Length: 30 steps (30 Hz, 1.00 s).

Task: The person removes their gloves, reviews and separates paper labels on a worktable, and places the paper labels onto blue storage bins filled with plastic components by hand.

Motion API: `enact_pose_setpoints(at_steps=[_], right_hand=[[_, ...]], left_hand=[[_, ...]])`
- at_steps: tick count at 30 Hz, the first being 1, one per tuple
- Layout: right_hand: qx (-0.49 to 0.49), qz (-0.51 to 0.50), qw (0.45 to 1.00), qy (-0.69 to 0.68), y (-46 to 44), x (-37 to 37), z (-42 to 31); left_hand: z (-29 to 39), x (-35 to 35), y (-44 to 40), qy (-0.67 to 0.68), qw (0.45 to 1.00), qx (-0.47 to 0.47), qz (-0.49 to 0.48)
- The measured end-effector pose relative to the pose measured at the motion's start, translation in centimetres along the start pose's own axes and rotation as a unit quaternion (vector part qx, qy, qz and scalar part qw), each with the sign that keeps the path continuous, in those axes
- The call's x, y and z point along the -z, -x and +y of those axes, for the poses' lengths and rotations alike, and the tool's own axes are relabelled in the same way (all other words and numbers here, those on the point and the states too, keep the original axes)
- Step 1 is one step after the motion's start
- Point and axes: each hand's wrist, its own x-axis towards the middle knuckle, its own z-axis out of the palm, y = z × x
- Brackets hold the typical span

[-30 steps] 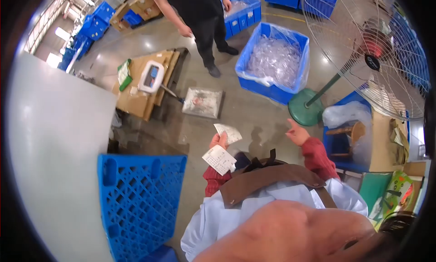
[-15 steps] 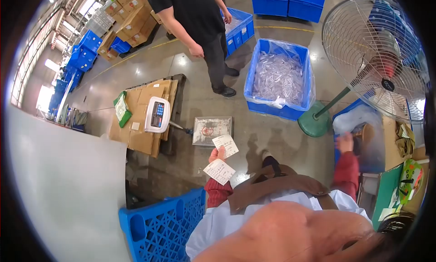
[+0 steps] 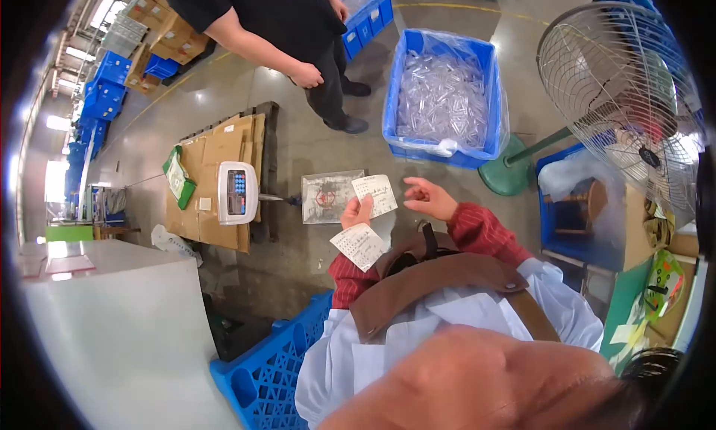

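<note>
My left hand (image 3: pixel 355 213) is closed on two white paper slips with handwriting. The upper slip (image 3: pixel 379 194) sticks out beyond the fingertips, while the lower slip (image 3: pixel 359 247) hangs below the hand by the wrist. To the right of the upper slip, my right hand (image 3: pixel 432 199) is raised with nothing in it, its fingers apart and slightly curled. A small gap separates it from the paper. Under the left hand, on the floor side, shows the flat metal platform (image 3: pixel 322 199) of a scale, whose display head (image 3: pixel 238 192) stands to the left.
A blue crate (image 3: pixel 391 94) holds many clear plastic pieces in a liner. A person in black (image 3: pixel 276 27) stands beyond. At right are a floor fan (image 3: pixel 608 79) and another blue bin (image 3: pixel 550 225). Flattened cardboard (image 3: pixel 195 217) lies left; a blue plastic pallet (image 3: pixel 280 370) is beside me.
My right hand has come from the bin at right to beside the slips in front of me. My left hand still holds both slips. The camera view has shifted.
</note>
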Motion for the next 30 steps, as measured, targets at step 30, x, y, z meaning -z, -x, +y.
enact_pose_setpoints(at_steps=[30], right_hand=[[-0.062, 0.236, 0.939, -0.242, -18.1, -2.9, -4.5]], left_hand=[[8.0, 1.2, -16.9, -0.003, 0.971, 0.176, -0.163]])
